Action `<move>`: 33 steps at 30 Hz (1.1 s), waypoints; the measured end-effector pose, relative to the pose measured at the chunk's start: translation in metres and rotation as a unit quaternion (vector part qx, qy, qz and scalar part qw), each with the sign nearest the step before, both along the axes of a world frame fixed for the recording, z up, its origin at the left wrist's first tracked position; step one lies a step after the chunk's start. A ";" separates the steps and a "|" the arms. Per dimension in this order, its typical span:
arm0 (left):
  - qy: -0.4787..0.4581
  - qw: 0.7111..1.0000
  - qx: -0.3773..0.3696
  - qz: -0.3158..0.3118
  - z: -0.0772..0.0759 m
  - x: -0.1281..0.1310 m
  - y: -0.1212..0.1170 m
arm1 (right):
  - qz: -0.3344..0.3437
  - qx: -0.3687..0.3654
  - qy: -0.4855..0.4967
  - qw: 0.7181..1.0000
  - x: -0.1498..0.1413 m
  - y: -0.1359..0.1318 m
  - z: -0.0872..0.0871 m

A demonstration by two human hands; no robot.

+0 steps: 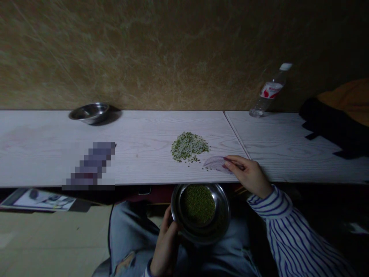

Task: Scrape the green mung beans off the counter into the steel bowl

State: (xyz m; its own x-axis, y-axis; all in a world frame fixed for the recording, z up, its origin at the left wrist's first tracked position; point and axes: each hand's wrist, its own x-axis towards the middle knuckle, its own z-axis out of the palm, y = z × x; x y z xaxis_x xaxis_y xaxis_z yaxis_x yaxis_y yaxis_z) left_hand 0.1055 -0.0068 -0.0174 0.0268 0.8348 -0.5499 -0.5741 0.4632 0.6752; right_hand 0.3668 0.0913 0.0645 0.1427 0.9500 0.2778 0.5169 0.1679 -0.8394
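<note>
My right hand [249,173] pinches a clear plastic protractor [215,163] just above the table. Left of the protractor lies a loose pile of green beans mixed with white grains [188,147], and a few stray beans are scattered by the protractor's edge. Below the table's front edge, my left hand [167,236] grips the rim of a steel bowl [223,221] over my lap. Many green beans [198,204] cover the bottom of that bowl.
A second steel bowl [90,113] stands at the back left of the white table [144,154]. A clear bottle [268,92] with a white cap is at the back right, near a dark and orange cloth item [337,115]. A blurred-out object [92,163] lies front left.
</note>
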 end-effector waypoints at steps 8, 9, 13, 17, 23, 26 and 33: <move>0.017 1.000 -0.016 0.003 0.002 -0.001 -0.001 | -0.013 0.006 0.029 0.999 0.002 0.016 0.000; 0.016 1.000 -0.016 0.004 0.003 0.000 -0.001 | -0.010 0.008 0.033 0.999 0.003 0.017 0.000; 0.013 1.000 -0.011 -0.001 0.006 0.001 0.000 | 0.011 0.009 0.029 0.999 0.001 0.022 -0.004; 0.019 1.000 -0.014 -0.001 0.005 0.000 0.000 | 0.028 0.006 -0.002 1.000 -0.005 0.031 -0.004; 0.019 1.000 -0.006 0.007 0.004 -0.001 0.001 | 0.066 0.007 -0.023 0.998 -0.009 0.034 0.005; 0.018 1.000 -0.007 0.003 0.004 0.000 0.001 | 0.071 0.005 -0.026 0.997 -0.009 0.033 0.008; 0.011 1.000 -0.009 0.005 0.004 -0.001 -0.001 | 0.065 0.011 -0.015 0.998 -0.015 0.044 0.011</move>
State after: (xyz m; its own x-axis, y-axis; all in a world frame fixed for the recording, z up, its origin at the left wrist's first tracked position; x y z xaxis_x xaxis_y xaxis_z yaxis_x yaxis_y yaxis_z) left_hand 0.1046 -0.0076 -0.0135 0.0060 0.8245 -0.5659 -0.5650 0.4697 0.6784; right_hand 0.3521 0.1351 0.0751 0.0102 0.9532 0.3020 0.5147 0.2540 -0.8189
